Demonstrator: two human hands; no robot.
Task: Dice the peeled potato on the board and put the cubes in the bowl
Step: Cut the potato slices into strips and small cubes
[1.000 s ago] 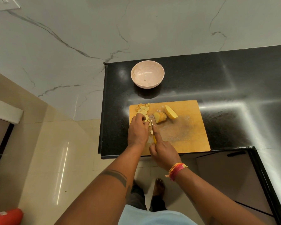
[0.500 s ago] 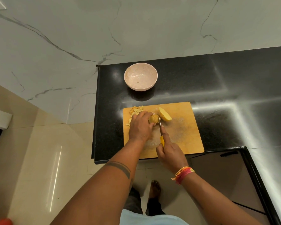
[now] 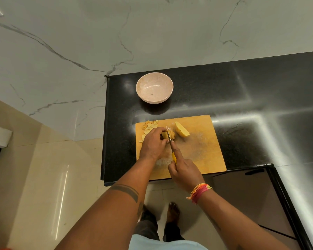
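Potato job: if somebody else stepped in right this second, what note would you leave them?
Left hand grips the sliced potato piece on the cutting board.
Right hand holds the yellow-handled knife, blade in that piece.
Done: a pile of cubes at the board's far left corner.
Left: finish dicing this piece, then the uncut potato half beside it; move all cubes into the bowl, which holds none yet.

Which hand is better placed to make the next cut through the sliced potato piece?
Right. The right hand already grips the knife, blade on the sliced potato piece; the left hand holds that piece steady.
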